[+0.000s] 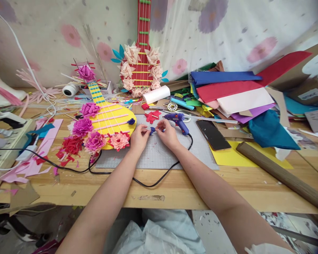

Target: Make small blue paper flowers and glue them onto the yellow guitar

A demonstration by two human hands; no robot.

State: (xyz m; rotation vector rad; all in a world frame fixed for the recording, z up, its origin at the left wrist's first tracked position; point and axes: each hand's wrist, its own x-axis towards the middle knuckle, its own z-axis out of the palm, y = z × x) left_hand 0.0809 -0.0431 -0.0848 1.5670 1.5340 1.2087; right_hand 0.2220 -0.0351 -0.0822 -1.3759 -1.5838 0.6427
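Small, dark-blue, lobed paper piece (152,131): left hand (140,137) and right hand (166,133) are pinching it, fingertips nearly together, over grey gridded cutting mat (156,157), toward far edge.

Blue piece (152,130) partly covered by fingertips of left hand (141,135) and right hand (166,132); form too small to make out. Left forearm (103,197) hides a stretch of black cord (148,186). Red guitar neck (143,35) cut by top edge, brown roll (281,176) by right, power strip (18,139) by left. Box label (311,94) illegible.
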